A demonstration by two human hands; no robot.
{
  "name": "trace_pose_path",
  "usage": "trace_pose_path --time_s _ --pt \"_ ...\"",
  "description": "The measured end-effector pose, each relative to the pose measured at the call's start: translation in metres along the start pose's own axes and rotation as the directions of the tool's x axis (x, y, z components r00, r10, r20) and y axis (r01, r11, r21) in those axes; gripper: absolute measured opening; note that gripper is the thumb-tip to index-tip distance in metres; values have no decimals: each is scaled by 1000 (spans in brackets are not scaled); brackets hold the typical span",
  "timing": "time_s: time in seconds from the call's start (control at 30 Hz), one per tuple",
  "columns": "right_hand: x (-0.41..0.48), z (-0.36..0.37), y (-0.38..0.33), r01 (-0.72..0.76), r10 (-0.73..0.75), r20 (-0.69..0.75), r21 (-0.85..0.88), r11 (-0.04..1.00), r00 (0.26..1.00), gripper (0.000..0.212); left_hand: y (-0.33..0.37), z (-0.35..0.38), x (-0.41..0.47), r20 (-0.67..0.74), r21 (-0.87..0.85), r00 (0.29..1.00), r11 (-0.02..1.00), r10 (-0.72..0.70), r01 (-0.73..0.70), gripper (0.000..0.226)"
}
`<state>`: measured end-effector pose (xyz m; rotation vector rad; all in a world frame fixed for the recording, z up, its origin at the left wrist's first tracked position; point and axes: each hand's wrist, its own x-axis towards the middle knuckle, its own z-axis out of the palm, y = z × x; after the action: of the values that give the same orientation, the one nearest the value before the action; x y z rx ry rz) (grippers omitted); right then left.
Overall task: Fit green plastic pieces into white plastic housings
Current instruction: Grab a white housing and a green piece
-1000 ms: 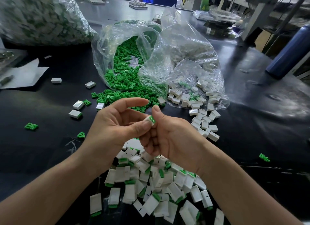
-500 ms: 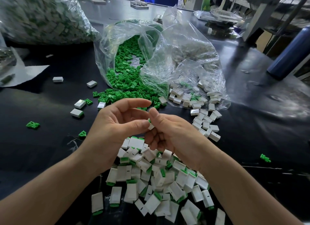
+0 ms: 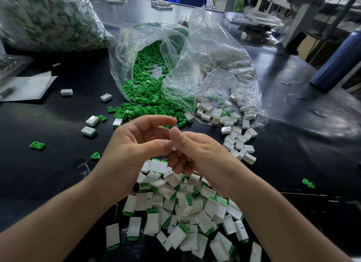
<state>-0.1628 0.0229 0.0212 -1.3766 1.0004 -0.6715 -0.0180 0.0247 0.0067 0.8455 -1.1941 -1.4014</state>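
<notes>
My left hand (image 3: 134, 146) and my right hand (image 3: 197, 152) meet above the table and pinch one small white housing (image 3: 173, 148) between thumbs and fingers; only its white corner shows, and no green of it is visible. Below my hands lies a heap of white housings with green pieces fitted (image 3: 183, 209). Loose green pieces (image 3: 148, 97) spill from an open clear bag (image 3: 136, 47). Empty white housings (image 3: 238, 142) spill from a second clear bag (image 3: 220, 70) to the right.
A big bag of finished parts (image 3: 43, 21) fills the far left. Stray housings (image 3: 88, 131) and green pieces (image 3: 37, 145) lie on the black table (image 3: 293, 144). A dark blue bottle (image 3: 336, 62) stands far right. White paper (image 3: 29, 86) lies at left.
The green tip seen on the held housing a second ago is now hidden between my thumbs. My hands stayed together in the same place; my right fingers curled further over the piece.
</notes>
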Motion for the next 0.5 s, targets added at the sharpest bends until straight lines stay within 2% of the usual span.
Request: trace_pose_path --time_s 0.37,0.5 --pt "1 -1 4 -9 9 21 -22 1000 1000 45 -3 -1 0 21 46 998 997 54 -55 33" --pt "0 3 7 17 -19 -49 -55 998 999 43 -3 0 0 31 18 998 999 51 -51 35"
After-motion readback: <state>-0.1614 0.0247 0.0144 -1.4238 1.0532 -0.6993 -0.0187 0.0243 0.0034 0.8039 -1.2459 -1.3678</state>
